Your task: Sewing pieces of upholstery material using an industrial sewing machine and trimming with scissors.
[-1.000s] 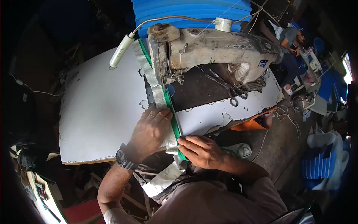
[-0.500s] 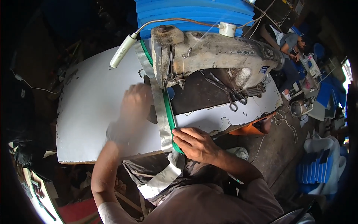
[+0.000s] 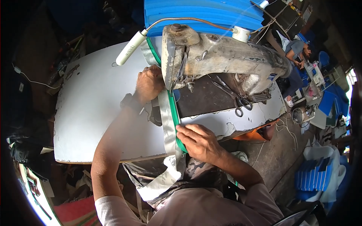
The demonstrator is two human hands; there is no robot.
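— Hands? We see our left hand (image 3: 149, 83) at upper centre, curled on the grey strip (image 3: 167, 120) beside the sewing machine (image 3: 226, 60).
— Our right hand (image 3: 198, 141) presses flat on its green edging (image 3: 174, 116), centre frame, on the white tabletop (image 3: 94, 113).

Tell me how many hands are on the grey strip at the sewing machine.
2: the left hand beside the needle end, the right hand pressing the grey strip near the table's front edge.
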